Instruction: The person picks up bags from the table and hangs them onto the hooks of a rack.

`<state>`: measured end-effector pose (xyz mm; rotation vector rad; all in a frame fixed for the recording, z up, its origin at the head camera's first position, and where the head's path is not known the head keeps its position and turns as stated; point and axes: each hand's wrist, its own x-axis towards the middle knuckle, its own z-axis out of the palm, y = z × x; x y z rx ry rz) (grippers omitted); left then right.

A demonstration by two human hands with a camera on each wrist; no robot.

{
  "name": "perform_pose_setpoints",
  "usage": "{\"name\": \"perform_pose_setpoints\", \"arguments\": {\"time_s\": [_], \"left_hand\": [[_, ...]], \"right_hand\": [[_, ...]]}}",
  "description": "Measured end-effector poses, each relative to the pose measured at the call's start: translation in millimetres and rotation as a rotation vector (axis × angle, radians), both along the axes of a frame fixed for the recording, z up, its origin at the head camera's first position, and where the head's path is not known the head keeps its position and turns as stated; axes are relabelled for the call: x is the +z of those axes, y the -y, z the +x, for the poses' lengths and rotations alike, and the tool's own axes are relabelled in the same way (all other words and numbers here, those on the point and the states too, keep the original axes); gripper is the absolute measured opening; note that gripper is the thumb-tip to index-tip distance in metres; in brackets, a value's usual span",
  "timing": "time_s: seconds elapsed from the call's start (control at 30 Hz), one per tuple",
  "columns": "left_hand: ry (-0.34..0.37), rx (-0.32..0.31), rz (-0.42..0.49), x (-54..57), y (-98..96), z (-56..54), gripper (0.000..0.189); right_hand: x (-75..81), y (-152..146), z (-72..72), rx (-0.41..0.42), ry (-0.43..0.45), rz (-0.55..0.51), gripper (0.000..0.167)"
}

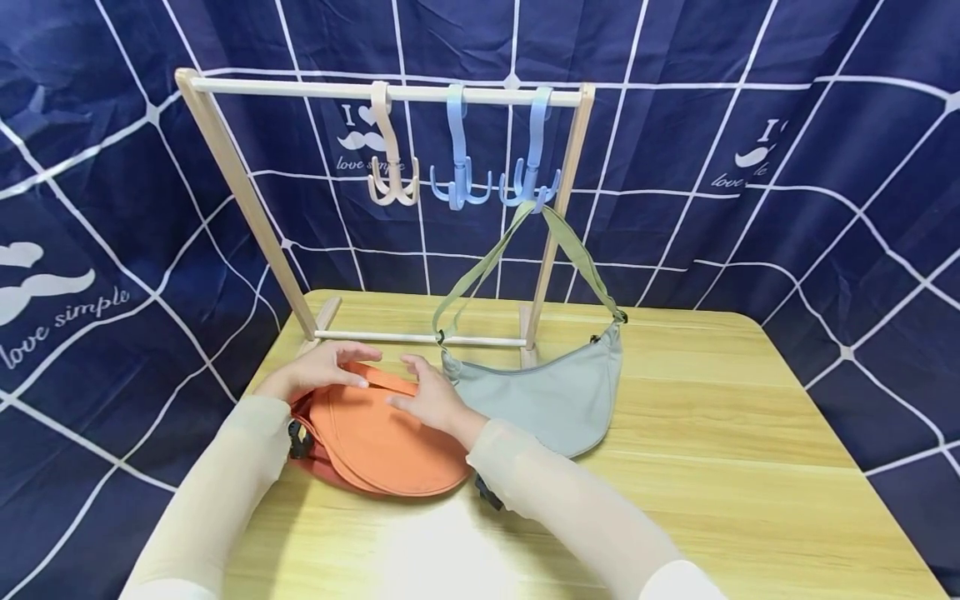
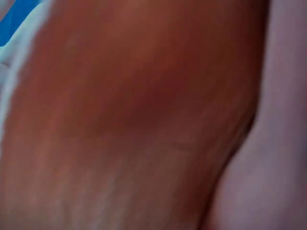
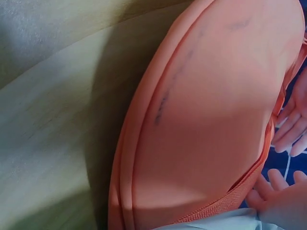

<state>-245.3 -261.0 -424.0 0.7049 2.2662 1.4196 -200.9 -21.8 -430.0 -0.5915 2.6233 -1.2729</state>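
An orange bag [image 1: 397, 450] with a rounded flap lies on the wooden table in the head view. My left hand [image 1: 326, 367] is at the left part of its top edge, fingers extended over an orange strap [image 1: 386, 381]. Facing it, my right hand [image 1: 437, 400] has its thumb and fingers spread around the strap's right end. In the right wrist view, the right hand [image 3: 283, 199] and left hand [image 3: 293, 120] are beside the edge of the orange bag [image 3: 206, 110]. Blurred orange-brown fabric [image 2: 134, 105] fills most of the left wrist view.
A wooden rack [image 1: 247, 196] carries a beige hook [image 1: 393, 179] and two blue hooks, a middle one [image 1: 459, 179] and a right one [image 1: 531, 171]. From the right hook hangs a grey-green bag [image 1: 543, 400] by its strap [image 1: 581, 254], close to my right hand. Behind is a dark blue curtain [image 1: 652, 242].
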Motion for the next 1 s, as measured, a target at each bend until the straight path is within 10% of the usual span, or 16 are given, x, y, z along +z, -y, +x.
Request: {"name": "perform_pose_setpoints", "arguments": {"time_s": [1.0], "left_hand": [[-0.064,-0.075,-0.061,-7.4,-8.9,-1.6,0.051]], "right_hand": [[-12.3,-5,-8.8,-0.099,0.052,0.108,0.053]]}}
